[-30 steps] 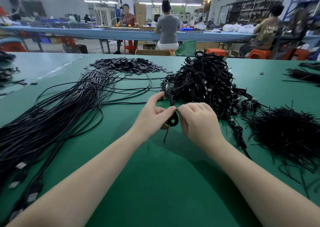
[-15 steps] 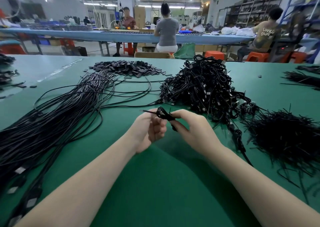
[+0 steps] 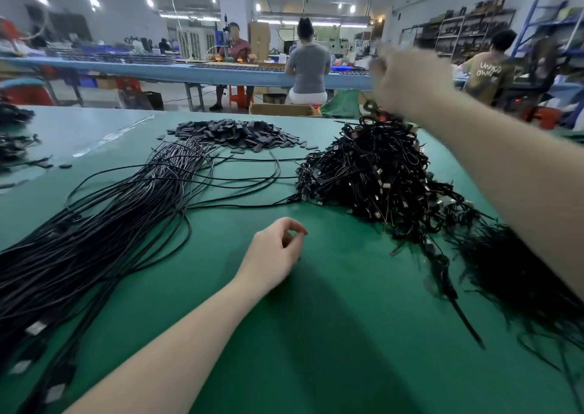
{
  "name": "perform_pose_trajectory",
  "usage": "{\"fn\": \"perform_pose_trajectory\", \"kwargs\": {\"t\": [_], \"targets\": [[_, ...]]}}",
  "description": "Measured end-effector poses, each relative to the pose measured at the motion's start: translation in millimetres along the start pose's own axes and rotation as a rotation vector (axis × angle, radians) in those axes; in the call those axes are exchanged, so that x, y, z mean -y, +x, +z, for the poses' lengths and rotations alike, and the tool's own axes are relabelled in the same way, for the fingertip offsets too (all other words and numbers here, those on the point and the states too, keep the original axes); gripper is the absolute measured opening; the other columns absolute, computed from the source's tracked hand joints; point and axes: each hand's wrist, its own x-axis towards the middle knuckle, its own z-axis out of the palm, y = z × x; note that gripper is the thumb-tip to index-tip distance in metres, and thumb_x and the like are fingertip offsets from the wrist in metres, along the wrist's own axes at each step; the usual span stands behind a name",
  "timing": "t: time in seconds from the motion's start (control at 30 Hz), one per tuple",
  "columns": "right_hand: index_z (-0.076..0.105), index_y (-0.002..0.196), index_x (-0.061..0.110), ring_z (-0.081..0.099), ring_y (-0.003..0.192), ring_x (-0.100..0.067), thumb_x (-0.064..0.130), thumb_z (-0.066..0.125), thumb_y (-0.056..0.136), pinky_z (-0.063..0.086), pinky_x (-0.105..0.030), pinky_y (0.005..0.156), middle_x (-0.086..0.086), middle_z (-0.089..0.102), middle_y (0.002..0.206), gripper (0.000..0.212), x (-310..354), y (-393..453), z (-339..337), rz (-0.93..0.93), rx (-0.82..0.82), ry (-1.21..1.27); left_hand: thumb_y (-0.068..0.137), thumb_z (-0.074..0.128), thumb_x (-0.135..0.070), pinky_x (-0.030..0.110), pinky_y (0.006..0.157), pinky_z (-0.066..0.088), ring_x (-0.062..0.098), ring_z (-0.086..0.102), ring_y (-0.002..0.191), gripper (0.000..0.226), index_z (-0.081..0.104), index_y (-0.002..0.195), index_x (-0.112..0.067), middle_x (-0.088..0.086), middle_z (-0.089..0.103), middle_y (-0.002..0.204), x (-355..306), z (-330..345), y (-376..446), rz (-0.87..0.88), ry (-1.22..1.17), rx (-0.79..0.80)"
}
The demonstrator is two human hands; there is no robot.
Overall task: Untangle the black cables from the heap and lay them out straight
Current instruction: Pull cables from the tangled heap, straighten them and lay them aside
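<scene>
We see a green surface (image 3: 316, 334) w/ a pile of small dark flat tabs (image 3: 234, 133) at its far side. Beyond: a blue bench (image 3: 189, 73), three seated workers, shelving (image 3: 467, 34) at right.

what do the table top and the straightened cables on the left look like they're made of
Table top: seemingly a green rubber or vinyl mat, matte with soft glare. Straightened cables: likely wire in black plastic or rubber jacket, smooth, faint sheen along the strands.

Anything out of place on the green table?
Mostly no. A few loose black tabs lie scattered off the edge of the tab pile, and several straightened cables bow out in loops toward the tangled heap instead of lying straight.
</scene>
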Motion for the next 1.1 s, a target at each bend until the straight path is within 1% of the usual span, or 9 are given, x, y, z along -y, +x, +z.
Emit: {"fn": "perform_pose_trajectory", "kwargs": {"t": [0.1,0.3,0.47,0.53,0.6,0.7,0.9,1.0,1.1], "targets": [[0.048,0.130,0.023,0.062,0.090,-0.026,0.041,0.036,0.099,0.054,-0.042,0.075,-0.008,0.061,0.120,0.039,35.8,-63.1,38.0,-0.138,0.105,0.160,0.091,0.055,-0.023,0.019,0.049,0.040,0.006,0.049,0.050,0.014,0.058,0.084,-0.035,-0.014,0.062,0.059,0.3,3.6,-0.8,0.001,-0.006,0.021],[0.041,0.141,0.027,0.035,0.135,-0.022,0.046,0.038,0.098,0.032,-0.033,0.107,-0.004,0.041,0.146,0.047,66.9,-197.0,114.2,-0.094,0.468,0.341,0.091,0.053,-0.018,0.013,0.065,0.040,0.001,0.053,0.067,0.018,0.052,0.101,-0.033,-0.015,0.058,0.085,0.6,-2.0,-0.8,-0.059,0.001,-0.197],[0.054,0.132,0.025,0.042,0.130,-0.017,0.041,0.042,0.097,0.034,-0.028,0.101,0.003,0.051,0.137,0.040,60.5,-201.2,121.3,-0.069,0.412,0.414,0.088,0.053,-0.017,0.033,0.099,0.035,0.027,0.046,0.115,0.041,0.050,0.129,-0.020,0.013,0.042,0.132,7.1,-70.0,34.5,-0.270,0.497,-0.135],[0.056,0.129,0.024,0.044,0.126,-0.016,0.040,0.043,0.097,0.037,-0.028,0.096,0.004,0.054,0.134,0.038,60.3,-201.1,120.2,-0.069,0.408,0.433,0.086,0.051,-0.018,0.041,0.100,0.038,0.034,0.045,0.120,0.047,0.049,0.132,-0.024,0.014,0.040,0.137,9.7,-115.7,44.4,-0.334,0.832,-0.115],[0.058,0.127,0.024,0.046,0.124,-0.015,0.039,0.044,0.096,0.038,-0.027,0.093,0.004,0.055,0.131,0.037,60.2,-201.8,119.1,-0.067,0.397,0.448,0.084,0.049,-0.018,0.046,0.097,0.039,0.037,0.047,0.120,0.048,0.049,0.132,-0.025,0.014,0.043,0.137,21.1,-163.2,46.6,-0.424,1.096,-0.164],[0.060,0.124,0.023,0.047,0.122,-0.015,0.038,0.045,0.096,0.039,-0.028,0.092,0.004,0.057,0.130,0.035,59.8,-201.1,119.1,-0.059,0.386,0.466,0.087,0.048,-0.019,0.050,0.101,0.037,0.042,0.046,0.121,0.039,0.047,0.126,-0.012,0.021,0.045,0.134,55.2,-245.7,40.6,-0.652,1.235,-0.227],[0.062,0.121,0.023,0.051,0.119,-0.014,0.036,0.047,0.095,0.041,-0.027,0.090,0.005,0.059,0.127,0.033,59.2,-199.8,117.7,-0.041,0.378,0.487,0.095,0.048,0.002,0.044,0.107,0.033,0.036,0.050,0.120,0.034,0.047,0.127,0.013,0.028,0.049,0.136,86.6,-311.7,20.8,-0.448,1.074,0.042],[0.063,0.120,0.024,0.051,0.118,-0.013,0.036,0.047,0.095,0.041,-0.026,0.088,0.006,0.059,0.126,0.032,59.1,-199.9,118.1,-0.043,0.377,0.489,0.099,0.052,-0.026,0.030,0.098,0.043,0.030,0.055,0.119,0.042,0.057,0.123,0.007,0.020,0.058,0.129,110.6,-331.9,-7.3,-0.792,1.101,0.065],[0.063,0.120,0.025,0.051,0.118,-0.013,0.036,0.047,0.095,0.041,-0.026,0.087,0.006,0.059,0.126,0.032,59.2,-200.5,118.2,-0.042,0.379,0.500,0.096,0.050,-0.042,0.025,0.080,0.049,0.021,0.063,0.098,0.036,0.071,0.102,-0.013,0.006,0.068,0.103,117.4,-337.2,-14.9,-0.792,1.104,-0.074]]}}
